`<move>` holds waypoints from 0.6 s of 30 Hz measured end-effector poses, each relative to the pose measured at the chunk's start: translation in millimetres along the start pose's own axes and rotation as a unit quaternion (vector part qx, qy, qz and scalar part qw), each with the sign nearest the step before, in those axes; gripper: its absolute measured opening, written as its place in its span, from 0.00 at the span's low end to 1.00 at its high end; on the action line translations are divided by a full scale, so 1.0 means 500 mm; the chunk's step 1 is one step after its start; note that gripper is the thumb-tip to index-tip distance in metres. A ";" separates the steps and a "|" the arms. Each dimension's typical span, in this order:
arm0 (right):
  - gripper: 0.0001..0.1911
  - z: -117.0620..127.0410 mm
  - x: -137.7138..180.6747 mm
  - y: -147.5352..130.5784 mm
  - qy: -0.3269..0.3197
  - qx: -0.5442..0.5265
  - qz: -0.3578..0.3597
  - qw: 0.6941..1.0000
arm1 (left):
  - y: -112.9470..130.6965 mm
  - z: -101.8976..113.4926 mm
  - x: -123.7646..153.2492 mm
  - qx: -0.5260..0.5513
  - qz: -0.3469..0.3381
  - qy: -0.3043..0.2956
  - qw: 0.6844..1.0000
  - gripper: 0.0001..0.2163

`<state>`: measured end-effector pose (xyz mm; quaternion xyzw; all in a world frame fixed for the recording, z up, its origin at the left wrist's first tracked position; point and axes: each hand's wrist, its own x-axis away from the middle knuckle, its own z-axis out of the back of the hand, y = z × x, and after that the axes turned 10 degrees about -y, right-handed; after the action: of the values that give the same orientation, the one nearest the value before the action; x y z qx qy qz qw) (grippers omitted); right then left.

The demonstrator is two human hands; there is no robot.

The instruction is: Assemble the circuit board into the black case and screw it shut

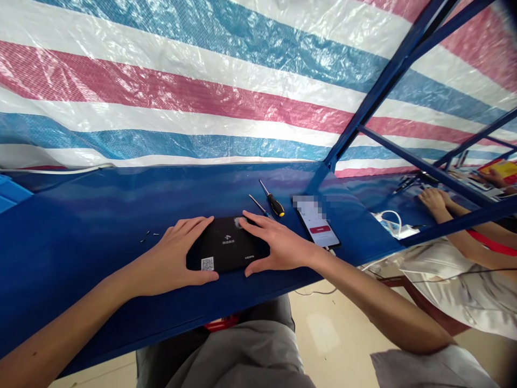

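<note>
A flat black set-top box (228,245) lies on the blue bench, with an HDMI mark, a logo and a QR-code sticker on its top. My left hand (177,256) grips its left end, thumb along the near edge and fingers reaching the far edge. Around the right end is my right hand (274,245), its thumb at the near edge and its fingers over the far corner. Just beyond the box lie a yellow-and-black screwdriver (275,205) and a second, thinner screwdriver (258,205), its handle partly hidden by my right hand. Several small screws (147,233) are scattered left of the box.
A lit phone (317,221) with a cable plugged in lies to the right. A blue metal frame (371,97) rises at the bench's back. Beyond it, a co-worker's hands (434,199) rest near other items. A blue bin (12,193) is at far left. Striped plastic sheeting (181,91) hangs behind.
</note>
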<state>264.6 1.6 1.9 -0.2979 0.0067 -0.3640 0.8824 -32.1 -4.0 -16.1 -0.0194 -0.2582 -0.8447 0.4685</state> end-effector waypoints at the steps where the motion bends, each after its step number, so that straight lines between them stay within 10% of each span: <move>1: 0.55 0.000 0.000 -0.001 -0.003 -0.003 -0.002 1.000 | 0.001 -0.001 0.000 -0.002 0.002 -0.003 1.000 0.49; 18: 0.56 0.003 -0.008 0.000 0.000 -0.007 -0.006 1.000 | -0.004 -0.005 0.002 -0.028 0.006 0.008 1.000 0.49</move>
<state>262.0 4.7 2.3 -0.3037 0.0076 -0.3695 0.8781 -33.6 -5.1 -18.6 -0.0270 -0.2305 -0.8486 0.4754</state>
